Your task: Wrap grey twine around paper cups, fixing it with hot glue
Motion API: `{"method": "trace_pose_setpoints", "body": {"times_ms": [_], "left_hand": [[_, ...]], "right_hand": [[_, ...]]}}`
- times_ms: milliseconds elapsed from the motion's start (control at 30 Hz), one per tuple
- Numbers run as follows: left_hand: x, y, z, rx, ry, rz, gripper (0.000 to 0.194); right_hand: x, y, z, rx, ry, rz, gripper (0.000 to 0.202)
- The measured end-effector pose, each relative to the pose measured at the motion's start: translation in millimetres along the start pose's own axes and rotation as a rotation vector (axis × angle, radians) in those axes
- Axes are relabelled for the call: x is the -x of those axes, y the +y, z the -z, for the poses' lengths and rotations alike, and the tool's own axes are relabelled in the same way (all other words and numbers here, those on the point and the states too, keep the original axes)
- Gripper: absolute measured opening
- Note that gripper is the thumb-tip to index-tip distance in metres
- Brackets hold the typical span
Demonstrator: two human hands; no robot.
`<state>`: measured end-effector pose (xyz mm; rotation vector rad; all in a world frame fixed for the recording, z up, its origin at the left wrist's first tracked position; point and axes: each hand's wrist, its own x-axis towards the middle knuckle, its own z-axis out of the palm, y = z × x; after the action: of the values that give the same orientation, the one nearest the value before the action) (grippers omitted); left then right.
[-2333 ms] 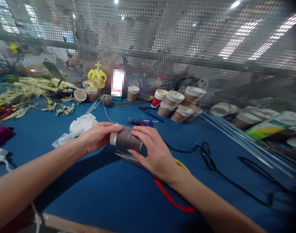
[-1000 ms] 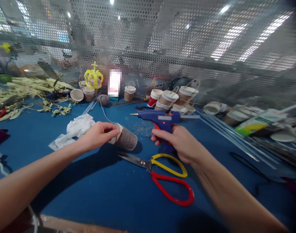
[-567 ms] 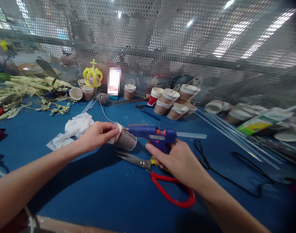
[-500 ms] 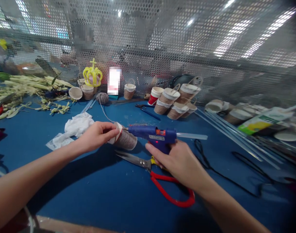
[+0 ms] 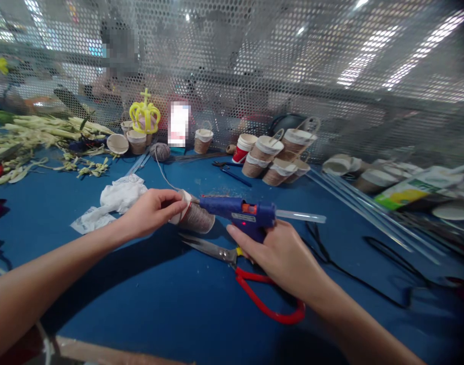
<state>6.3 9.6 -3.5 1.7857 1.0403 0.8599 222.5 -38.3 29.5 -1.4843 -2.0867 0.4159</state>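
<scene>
My left hand [image 5: 159, 210] grips the rim end of a paper cup [image 5: 199, 219] wrapped in grey-brown yarn; the cup lies tilted on its side. A strand runs from the cup back to a ball of grey yarn [image 5: 160, 151]. In my right hand [image 5: 281, 253] is a blue hot glue gun [image 5: 235, 209], its nozzle touching or very close to the cup near my left fingertips. A clear glue stick [image 5: 302, 216] sticks out of the gun's rear, and a red light glows on its side. Under the gun and right hand lie scissors [image 5: 270, 294] with red handles, partly hidden.
Crumpled white cloth or plastic [image 5: 121, 195] lies left of the cup. Behind stand several wrapped cups [image 5: 270, 152], blue-handled pliers [image 5: 234, 175], a phone [image 5: 179, 124] and a yellow crown [image 5: 144, 114]. Clear glue sticks [image 5: 380, 218] and a black cord [image 5: 353, 276] lie right.
Almost nothing differs. Both hands, the cup and the glue gun hold nearly the same place; the view has shifted very slightly.
</scene>
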Motion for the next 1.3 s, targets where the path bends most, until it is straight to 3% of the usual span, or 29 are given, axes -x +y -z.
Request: {"method": "trace_pose_setpoints", "body": {"times_ms": [233,467,833,1300], "left_hand": [[-0.9,-1.9,0.3,-0.005,0.023,-0.003,0.024],[-0.9,0.1,-0.5,0.048,-0.006,0.041,0.024],[-2.5,-1.1,0.6,0.082,0.016,0.101,0.023],[-5.1,-5.3,1.6,0.134,0.03,0.112,0.021]], "right_hand": [[2.1,0.7,-1.7,-0.038,-0.073,-0.008,0.025],[-0.9,2.9,-2.1,0.033,0.031,0.047,0.026],[2.7,0.8,-4.5,0.057,-0.031,0.05,0.035],[9.1,1.4,-6.9,0.19,-0.053,0.069,0.017]]}}
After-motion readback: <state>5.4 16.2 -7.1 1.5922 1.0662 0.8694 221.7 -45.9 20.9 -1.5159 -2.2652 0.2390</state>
